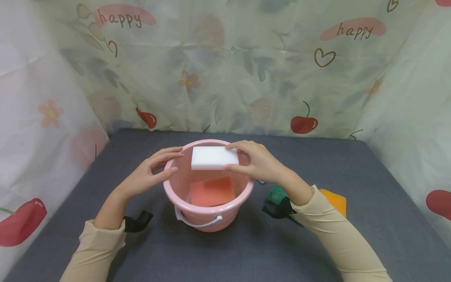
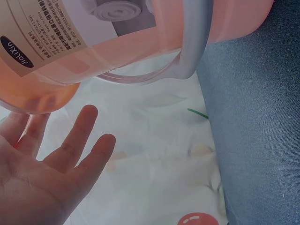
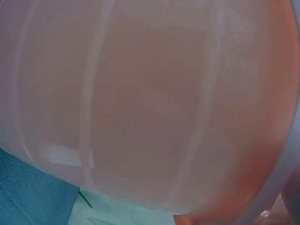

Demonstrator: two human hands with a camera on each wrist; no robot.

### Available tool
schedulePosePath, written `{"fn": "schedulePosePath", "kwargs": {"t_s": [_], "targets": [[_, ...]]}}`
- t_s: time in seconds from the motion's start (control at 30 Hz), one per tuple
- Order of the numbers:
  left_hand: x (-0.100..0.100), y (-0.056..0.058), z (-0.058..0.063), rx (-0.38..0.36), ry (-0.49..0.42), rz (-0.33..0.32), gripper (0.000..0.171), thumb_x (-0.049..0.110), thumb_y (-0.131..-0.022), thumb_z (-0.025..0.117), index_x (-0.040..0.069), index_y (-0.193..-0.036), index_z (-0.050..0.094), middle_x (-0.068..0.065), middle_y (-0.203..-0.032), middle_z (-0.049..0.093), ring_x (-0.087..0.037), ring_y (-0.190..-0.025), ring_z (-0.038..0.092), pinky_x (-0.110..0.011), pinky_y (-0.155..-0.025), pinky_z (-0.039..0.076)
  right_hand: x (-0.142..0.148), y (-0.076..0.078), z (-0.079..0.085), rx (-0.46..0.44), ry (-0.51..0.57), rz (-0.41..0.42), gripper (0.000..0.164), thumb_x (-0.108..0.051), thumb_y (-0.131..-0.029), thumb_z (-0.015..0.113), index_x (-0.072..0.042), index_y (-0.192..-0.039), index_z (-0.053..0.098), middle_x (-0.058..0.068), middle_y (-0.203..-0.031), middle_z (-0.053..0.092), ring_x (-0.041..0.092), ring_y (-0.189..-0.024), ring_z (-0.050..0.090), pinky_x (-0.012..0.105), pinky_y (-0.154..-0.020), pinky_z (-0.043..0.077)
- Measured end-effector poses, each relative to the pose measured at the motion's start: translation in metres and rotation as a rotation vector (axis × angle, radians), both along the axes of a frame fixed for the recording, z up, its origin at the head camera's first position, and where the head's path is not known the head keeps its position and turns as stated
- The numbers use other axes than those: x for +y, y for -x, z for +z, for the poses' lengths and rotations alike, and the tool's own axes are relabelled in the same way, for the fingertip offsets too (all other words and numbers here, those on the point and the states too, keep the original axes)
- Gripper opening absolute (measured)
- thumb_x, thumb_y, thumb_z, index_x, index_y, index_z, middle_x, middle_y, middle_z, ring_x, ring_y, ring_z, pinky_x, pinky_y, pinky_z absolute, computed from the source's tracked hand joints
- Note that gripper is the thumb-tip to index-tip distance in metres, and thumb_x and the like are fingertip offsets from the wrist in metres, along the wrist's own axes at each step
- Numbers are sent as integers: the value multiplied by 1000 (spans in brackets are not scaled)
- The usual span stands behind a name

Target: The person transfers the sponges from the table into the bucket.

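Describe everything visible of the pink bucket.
The pink bucket stands upright on a dark tabletop: glossy, plastic-looking, with a rounded rim and faint bands round its wall. Its pale handle hangs down on the near side. The left wrist view shows a printed label. Inside is a coral block. The right hand holds a white block over the opening; the left hand is at the rim, contact unclear.

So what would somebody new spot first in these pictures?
Probably the pink bucket near the middle of the dark table, with a flat orange-red piece inside. Over its opening, the right hand pinches a bright white block, while the left hand is at the bucket's left side. Behind, the cloth shows red cherries.
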State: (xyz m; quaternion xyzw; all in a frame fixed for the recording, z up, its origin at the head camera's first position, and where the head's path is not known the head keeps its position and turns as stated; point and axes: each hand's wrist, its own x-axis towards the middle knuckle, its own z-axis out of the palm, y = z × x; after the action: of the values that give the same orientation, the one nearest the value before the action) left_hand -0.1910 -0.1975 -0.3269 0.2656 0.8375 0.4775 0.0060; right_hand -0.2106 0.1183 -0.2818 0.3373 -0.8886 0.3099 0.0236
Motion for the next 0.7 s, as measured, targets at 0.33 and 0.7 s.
{"fn": "schedulePosePath", "kwargs": {"t_s": [0.33, 0.7], "targets": [[0, 0, 0, -5, 7, 5, 43, 16, -92, 58, 18, -134, 51, 2, -146, 38, -6, -129, 37, -12, -98, 35, -5, 3, 1, -14, -33, -18, 49, -31, -80, 72, -11, -123, 59, 7, -122, 61, 23, -110, 53, 43, -94, 45], [0, 0, 0, 7, -3, -3, 43, 14, -91, 58, 17, -133, 51, 1, -146, 39, 0, -127, 37, -12, -98, 36, -8, 8, -1, 9, -48, -1, 50, -31, -80, 72, -10, -123, 59, 8, -123, 61, 26, -112, 54, 43, -96, 44]]}}
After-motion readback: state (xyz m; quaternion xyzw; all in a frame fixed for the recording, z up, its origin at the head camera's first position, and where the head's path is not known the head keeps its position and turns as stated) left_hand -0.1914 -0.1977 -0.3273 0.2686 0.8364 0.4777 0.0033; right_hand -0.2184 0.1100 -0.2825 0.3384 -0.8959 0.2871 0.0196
